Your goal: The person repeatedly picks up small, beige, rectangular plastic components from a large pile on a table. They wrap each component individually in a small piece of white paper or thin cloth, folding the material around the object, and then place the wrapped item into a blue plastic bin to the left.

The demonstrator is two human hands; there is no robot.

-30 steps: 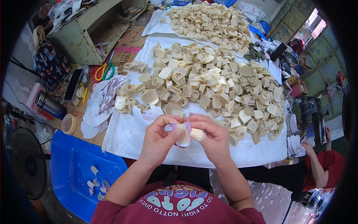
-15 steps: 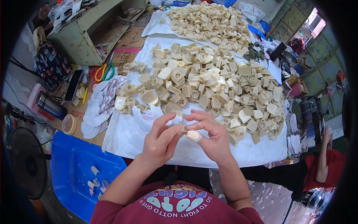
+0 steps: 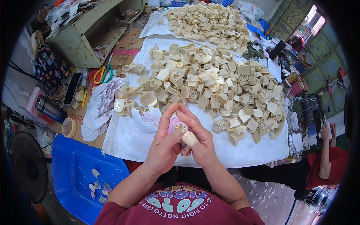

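My left hand (image 3: 165,146) and my right hand (image 3: 198,140) meet over the near edge of a white sheet (image 3: 240,153). Between their fingers they pinch a small beige moulded block with a pinkish-white thin piece pressed against it (image 3: 177,125). The tip of one right finger is wrapped in tan tape. Just beyond my hands lies a big heap of beige blocks (image 3: 217,82), and several thin white crescent pieces (image 3: 144,120) lie to the left of my fingers.
A second heap of beige blocks (image 3: 204,20) fills the far sheet. White thin pieces (image 3: 99,110) are stacked at left, by scissors (image 3: 101,73), a tape roll (image 3: 69,127) and a flask (image 3: 48,108). A blue tray (image 3: 80,172) holds a few pieces. Another person (image 3: 326,165) sits at right.
My hands have turned the block and the thin piece between the fingers and lifted them slightly; the block's hollow face now points up. Nothing on the table has moved.
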